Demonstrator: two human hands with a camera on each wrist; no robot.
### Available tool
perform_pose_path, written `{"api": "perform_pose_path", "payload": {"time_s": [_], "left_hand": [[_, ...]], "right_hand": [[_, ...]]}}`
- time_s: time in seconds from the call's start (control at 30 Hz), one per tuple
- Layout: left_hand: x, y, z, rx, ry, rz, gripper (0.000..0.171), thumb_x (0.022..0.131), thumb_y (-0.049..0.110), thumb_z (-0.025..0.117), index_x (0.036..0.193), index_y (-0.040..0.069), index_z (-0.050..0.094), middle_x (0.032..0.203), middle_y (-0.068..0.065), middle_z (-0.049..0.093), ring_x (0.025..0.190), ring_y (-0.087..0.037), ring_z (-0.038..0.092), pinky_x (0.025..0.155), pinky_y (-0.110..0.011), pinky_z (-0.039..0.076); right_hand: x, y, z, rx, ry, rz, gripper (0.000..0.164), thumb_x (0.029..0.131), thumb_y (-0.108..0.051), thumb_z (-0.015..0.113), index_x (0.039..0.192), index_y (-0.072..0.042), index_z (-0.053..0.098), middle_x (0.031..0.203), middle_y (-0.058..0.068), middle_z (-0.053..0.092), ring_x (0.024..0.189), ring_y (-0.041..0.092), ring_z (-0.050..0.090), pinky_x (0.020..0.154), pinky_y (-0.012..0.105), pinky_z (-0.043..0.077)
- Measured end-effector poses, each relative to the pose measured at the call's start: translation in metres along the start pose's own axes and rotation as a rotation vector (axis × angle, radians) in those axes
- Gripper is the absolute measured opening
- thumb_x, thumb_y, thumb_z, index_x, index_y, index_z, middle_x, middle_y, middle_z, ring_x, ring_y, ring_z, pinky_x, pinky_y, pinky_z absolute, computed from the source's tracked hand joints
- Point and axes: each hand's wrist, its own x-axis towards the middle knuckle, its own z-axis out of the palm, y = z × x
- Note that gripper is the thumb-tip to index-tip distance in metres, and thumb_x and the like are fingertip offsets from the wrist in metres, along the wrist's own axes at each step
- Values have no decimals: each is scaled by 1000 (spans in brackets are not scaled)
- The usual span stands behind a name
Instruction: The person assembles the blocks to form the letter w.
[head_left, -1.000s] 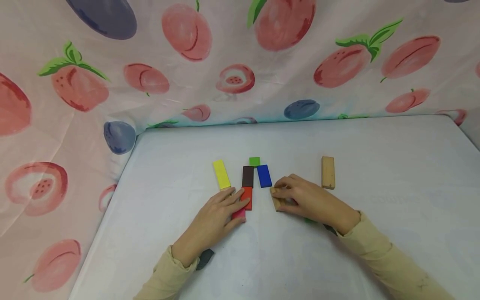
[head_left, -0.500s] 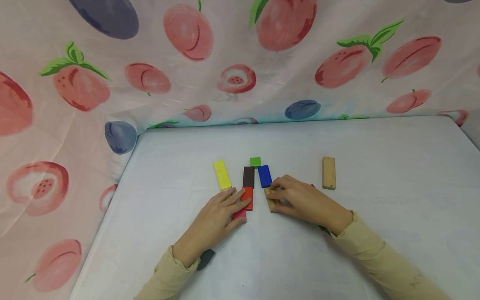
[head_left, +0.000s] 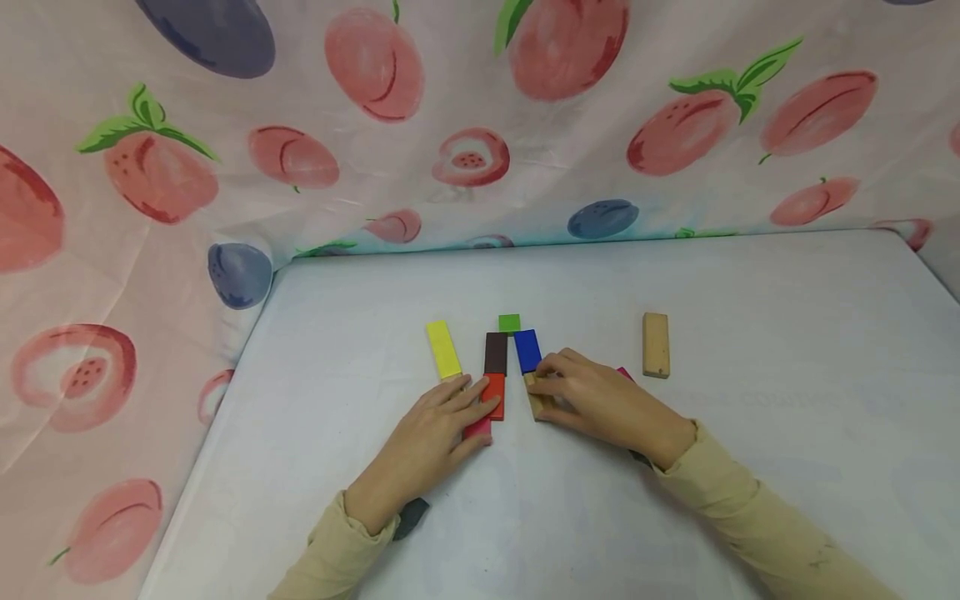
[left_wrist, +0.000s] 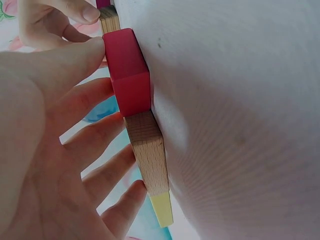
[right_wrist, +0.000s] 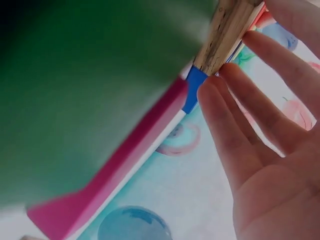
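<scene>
My left hand (head_left: pixel 420 425) rests with spread, extended fingers on a pink block (head_left: pixel 477 428) and a red block (head_left: pixel 496 386). In the left wrist view its thumb touches the pink block, while other fingertips lie along a plain wooden block (left_wrist: pixel 152 162) that adjoins a yellow block (left_wrist: pixel 161 209). Between thumb and fingers, my right hand (head_left: pixel 603 398) pinches another wooden block (head_left: pixel 537 405). That block's far end meets a blue block (head_left: pixel 527 350). A dark brown block (head_left: pixel 496 353) lies end to end with the red one, and a small green block (head_left: pixel 509 322) sits beyond.
To the right lies a separate wooden block (head_left: pixel 656 343). A magenta block (head_left: pixel 625 373) peeks out behind my right hand. Something green and blurred (right_wrist: pixel 90 100) fills much of the right wrist view. A fruit-print cloth (head_left: pixel 547 150) hangs behind the white table (head_left: pixel 787 333).
My right hand has slid the wooden block to the left, up against the near end of the blue block. The magenta block has come into sight behind that hand. My left hand stays put.
</scene>
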Motion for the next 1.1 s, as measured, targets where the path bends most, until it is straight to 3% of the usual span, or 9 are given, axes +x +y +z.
{"api": "perform_pose_path", "payload": {"time_s": [0.47,0.67,1.1], "left_hand": [[0,0,-1,5,8,12,49,96,41,65,139,20,60,155,-1,44,146,-25,36,120,-43,30],[0,1,-1,3,-1,10,49,96,41,64,140,20,59,155,0,43,146,-25,35,120,-42,30],[1,2,-2,16,-14,1,49,96,41,64,140,21,59,154,-1,44,146,-25,35,119,-43,31]], "right_hand": [[2,-1,1,-4,8,10,35,85,-25,80,116,-11,74,113,2,65,101,15,59,79,26,58],[-2,1,-8,2,28,15,32,84,-24,81,112,-10,75,113,1,67,104,14,62,82,28,59],[-16,11,-29,19,-45,130,38,83,-25,82,116,-8,73,118,6,66,112,22,59,88,37,59]]}}
